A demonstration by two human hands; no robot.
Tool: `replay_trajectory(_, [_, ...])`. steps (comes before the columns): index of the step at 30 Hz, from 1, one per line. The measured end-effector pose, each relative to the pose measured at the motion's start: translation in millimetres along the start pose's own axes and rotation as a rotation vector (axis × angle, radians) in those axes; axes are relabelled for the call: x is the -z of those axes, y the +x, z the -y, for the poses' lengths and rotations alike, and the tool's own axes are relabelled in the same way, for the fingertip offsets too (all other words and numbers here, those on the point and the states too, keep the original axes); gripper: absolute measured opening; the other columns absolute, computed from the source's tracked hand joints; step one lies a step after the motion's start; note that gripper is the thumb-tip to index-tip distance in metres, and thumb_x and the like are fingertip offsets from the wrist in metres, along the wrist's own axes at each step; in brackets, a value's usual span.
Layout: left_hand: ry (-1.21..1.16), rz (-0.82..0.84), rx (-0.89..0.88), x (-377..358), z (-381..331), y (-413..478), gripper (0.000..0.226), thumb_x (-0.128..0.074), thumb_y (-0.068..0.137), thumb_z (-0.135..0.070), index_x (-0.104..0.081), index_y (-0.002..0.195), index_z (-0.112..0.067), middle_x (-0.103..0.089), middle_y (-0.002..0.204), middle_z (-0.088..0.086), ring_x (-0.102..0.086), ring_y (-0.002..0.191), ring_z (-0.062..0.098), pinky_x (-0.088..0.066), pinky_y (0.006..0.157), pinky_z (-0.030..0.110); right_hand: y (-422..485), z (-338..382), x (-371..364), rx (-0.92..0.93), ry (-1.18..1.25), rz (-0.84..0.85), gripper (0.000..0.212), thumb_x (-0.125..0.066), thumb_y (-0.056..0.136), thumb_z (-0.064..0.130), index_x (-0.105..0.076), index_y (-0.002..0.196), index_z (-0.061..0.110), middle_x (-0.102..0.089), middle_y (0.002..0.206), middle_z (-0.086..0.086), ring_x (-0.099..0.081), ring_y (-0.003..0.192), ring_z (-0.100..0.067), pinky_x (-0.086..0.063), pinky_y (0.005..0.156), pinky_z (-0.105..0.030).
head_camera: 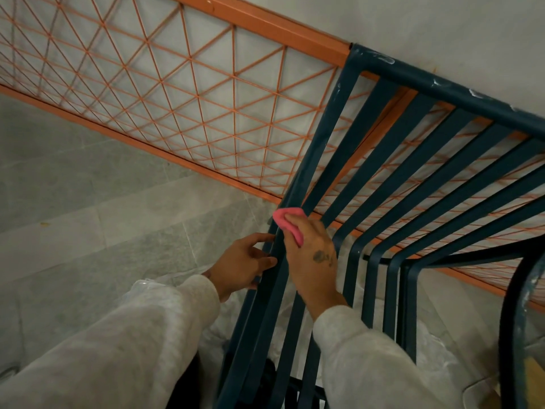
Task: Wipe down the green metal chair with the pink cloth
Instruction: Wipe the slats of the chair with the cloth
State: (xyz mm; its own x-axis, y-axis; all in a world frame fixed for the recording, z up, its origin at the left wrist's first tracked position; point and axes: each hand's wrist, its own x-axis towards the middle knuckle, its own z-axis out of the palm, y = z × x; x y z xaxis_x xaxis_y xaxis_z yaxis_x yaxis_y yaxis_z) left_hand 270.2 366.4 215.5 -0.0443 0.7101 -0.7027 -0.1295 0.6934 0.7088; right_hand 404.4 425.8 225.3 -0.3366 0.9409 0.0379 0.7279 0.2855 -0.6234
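The green metal chair fills the right half of the view, its dark slats running from the top rail down through the bend into the seat. My right hand presses the pink cloth against the leftmost slats just above the bend. My left hand grips the chair's outer left frame bar a little lower, fingers curled around its edge. White smears mark the top rail and the armrest at the right.
An orange wire-mesh panel leans against the pale wall behind the chair. Grey stone floor tiles lie to the left. Crumpled clear plastic sheeting lies under the chair seat.
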Motion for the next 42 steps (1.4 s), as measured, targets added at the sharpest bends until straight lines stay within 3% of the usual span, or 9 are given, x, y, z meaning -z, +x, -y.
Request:
replay_trajectory(5, [0.011,0.005,0.025,0.9,-2.4,-0.6,0.047,-0.065,0.090,-0.017,-0.050,0.131,-0.034,-0.069,0.113,0.004,-0.069,0.096,0.023,-0.062,0.072,0.037,-0.7,-6.6,3.4,0.030,-0.012,0.047,0.029,-0.061,0.097,0.027,-0.064,0.126,0.028,-0.064,0.115,0.001,-0.064,0.102,-0.017,-0.055,0.088,-0.028])
replay_trajectory(10, [0.020,0.018,0.029,1.1,-3.1,-0.9,0.047,-0.064,0.091,-0.016,-0.049,0.132,-0.034,-0.067,0.113,0.004,-0.068,0.097,0.024,-0.061,0.068,0.034,26.9,0.2,7.0,-0.015,-0.014,-0.024,0.027,-0.056,0.100,0.026,-0.062,0.126,0.030,-0.061,0.117,-0.001,-0.062,0.099,-0.018,-0.047,0.078,-0.020])
replay_trajectory(14, [0.027,0.005,0.029,0.4,-1.9,-1.1,0.047,-0.065,0.090,-0.017,-0.050,0.131,-0.035,-0.068,0.114,0.004,-0.067,0.099,0.025,-0.061,0.073,0.037,1.8,2.7,0.9,0.014,-0.009,-0.036,0.031,-0.060,0.098,0.023,-0.063,0.129,0.023,-0.064,0.115,-0.005,-0.065,0.097,-0.021,-0.056,0.082,-0.028])
replay_trajectory(16, [0.023,-0.002,0.019,-0.5,-1.8,-1.7,0.046,-0.065,0.090,-0.017,-0.050,0.130,-0.034,-0.068,0.113,0.005,-0.068,0.099,0.024,-0.061,0.073,0.036,-14.1,-1.0,-1.8,0.066,-0.012,-0.037,0.029,-0.063,0.096,0.019,-0.066,0.125,0.021,-0.066,0.113,-0.005,-0.068,0.093,-0.021,-0.053,0.081,-0.022])
replay_trajectory(21, [0.048,-0.017,0.011,-2.1,-3.5,-2.3,0.046,-0.063,0.091,-0.016,-0.050,0.131,-0.035,-0.067,0.111,0.005,-0.068,0.097,0.025,-0.061,0.078,0.043,12.0,-9.3,3.5,0.105,-0.042,0.037,0.027,-0.051,0.102,0.028,-0.063,0.125,0.032,-0.063,0.117,0.005,-0.064,0.100,-0.011,-0.057,0.084,-0.023])
replay_trajectory(25, [0.040,-0.008,0.013,-1.1,-2.8,-0.5,0.046,-0.062,0.092,-0.016,-0.050,0.132,-0.036,-0.067,0.111,0.004,-0.069,0.096,0.024,-0.061,0.079,0.044,37.8,-4.1,12.1,0.056,-0.078,-0.003,0.026,-0.050,0.102,0.028,-0.063,0.125,0.032,-0.062,0.114,0.002,-0.063,0.097,-0.015,-0.042,0.072,-0.011])
replay_trajectory(29, [0.048,-0.023,0.001,-2.3,-2.1,-0.8,0.047,-0.064,0.091,-0.016,-0.050,0.132,-0.035,-0.068,0.110,0.006,-0.069,0.097,0.026,-0.061,0.078,0.045,7.5,-1.7,3.3,0.077,-0.090,-0.013,0.029,-0.055,0.100,0.026,-0.063,0.128,0.025,-0.063,0.116,-0.005,-0.067,0.094,-0.022,-0.059,0.078,-0.031])
replay_trajectory(36, [0.073,-0.017,-0.014,-3.1,-2.8,-1.0,0.049,-0.062,0.092,-0.016,-0.047,0.133,-0.037,-0.067,0.109,0.006,-0.069,0.094,0.024,-0.062,0.074,0.039,-5.0,-4.5,-2.3,0.078,-0.089,0.006,0.029,-0.057,0.099,0.022,-0.064,0.127,0.024,-0.063,0.119,-0.004,-0.067,0.099,-0.021,-0.060,0.083,-0.033])
replay_trajectory(42, [0.077,-0.001,-0.012,-1.2,0.1,0.1,0.049,-0.060,0.093,-0.017,-0.046,0.135,-0.038,-0.064,0.115,0.006,-0.068,0.097,0.024,-0.062,0.076,0.039,45.5,-3.0,11.7,0.081,-0.059,-0.062,0.027,-0.059,0.099,0.024,-0.065,0.125,0.027,-0.063,0.114,-0.003,-0.064,0.095,-0.020,-0.046,0.078,-0.018])
